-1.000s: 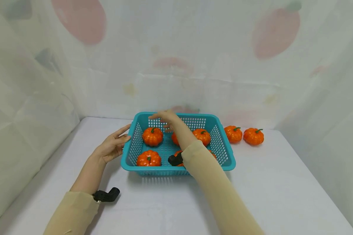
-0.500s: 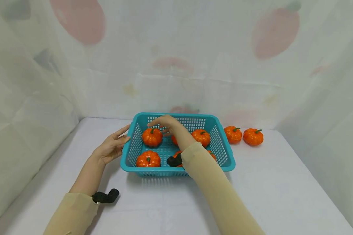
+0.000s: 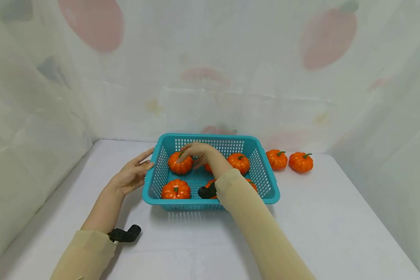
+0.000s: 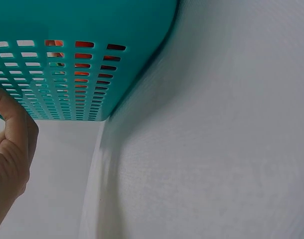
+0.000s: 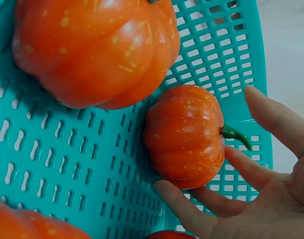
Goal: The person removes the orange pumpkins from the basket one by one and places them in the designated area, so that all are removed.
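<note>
1. The right hand (image 3: 196,152) reaches into the teal basket (image 3: 266,182), its spread fingers (image 5: 189,209) lying around the rear-left pumpkin (image 3: 180,163). The wrist view shows the fingertips at that pumpkin's side and stem, not closed round it.
2. The left hand (image 3: 131,175) lies flat against the basket's left wall, fingers straight and thumb raised, holding nothing.
3. The basket stands on the white bench (image 3: 336,217), near the middle of its far edge.
4. In the basket, a second pumpkin (image 3: 176,189) lies at the front-left corner and a third pumpkin (image 3: 239,163) toward the rear right; others are partly hidden behind the right forearm.
5. Two loose pumpkins (image 3: 289,161) sit on the bench just right of the basket, side by side, near the far edge.
6. A black strap (image 3: 125,234) shows at the left wrist, at the cuff of the beige sleeve (image 3: 84,256).
</note>
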### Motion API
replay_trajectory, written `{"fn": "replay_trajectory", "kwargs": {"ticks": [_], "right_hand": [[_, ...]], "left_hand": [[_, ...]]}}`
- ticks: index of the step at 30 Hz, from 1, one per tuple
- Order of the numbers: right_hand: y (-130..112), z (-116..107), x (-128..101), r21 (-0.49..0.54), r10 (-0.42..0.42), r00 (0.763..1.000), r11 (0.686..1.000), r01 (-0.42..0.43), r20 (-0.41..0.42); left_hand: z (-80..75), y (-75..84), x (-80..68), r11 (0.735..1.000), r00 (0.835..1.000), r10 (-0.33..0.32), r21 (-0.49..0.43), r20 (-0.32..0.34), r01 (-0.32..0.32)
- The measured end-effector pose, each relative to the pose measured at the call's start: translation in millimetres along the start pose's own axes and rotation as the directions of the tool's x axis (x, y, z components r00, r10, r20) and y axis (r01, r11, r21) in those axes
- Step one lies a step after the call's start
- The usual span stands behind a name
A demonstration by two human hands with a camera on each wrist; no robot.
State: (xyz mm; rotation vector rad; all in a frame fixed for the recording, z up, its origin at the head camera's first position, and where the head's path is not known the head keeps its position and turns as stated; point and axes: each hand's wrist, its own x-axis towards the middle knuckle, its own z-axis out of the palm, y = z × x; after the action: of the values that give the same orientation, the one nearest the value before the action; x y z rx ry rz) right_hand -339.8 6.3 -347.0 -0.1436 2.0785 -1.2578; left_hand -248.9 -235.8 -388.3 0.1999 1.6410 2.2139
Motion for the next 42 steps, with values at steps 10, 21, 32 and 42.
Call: {"fn": "replay_trajectory", "kwargs": {"ticks": [10, 21, 32, 42], "right_hand": [[1, -1, -6, -0.037, -0.01, 0.997, 0.999, 0.012, 0.073], [3, 0, -7, -0.027, 0.024, 0.999, 0.999, -0.023, 0.036], [1, 0, -6, -0.062, 0.027, 0.999, 0.998, -0.024, 0.038], [-7, 2, -9, -0.006, 0.003, 1.0, 1.0, -0.003, 0.023]], "left_hand": [[-1.1, -1.2, 0.9, 1.0, 1.0, 0.001, -0.005, -0.002, -0.001], [-1.1, -1.2, 1.1, 1.0, 1.0, 0.003, -0.015, 0.002, -0.003], [-1.1, -0.5, -0.2, 0.999, 1.0, 0.0, -0.035, 0.004, 0.0], [-2.8, -0.6, 0.2, 1.0, 1.0, 0.004, -0.029, 0.015, -0.004]]}}
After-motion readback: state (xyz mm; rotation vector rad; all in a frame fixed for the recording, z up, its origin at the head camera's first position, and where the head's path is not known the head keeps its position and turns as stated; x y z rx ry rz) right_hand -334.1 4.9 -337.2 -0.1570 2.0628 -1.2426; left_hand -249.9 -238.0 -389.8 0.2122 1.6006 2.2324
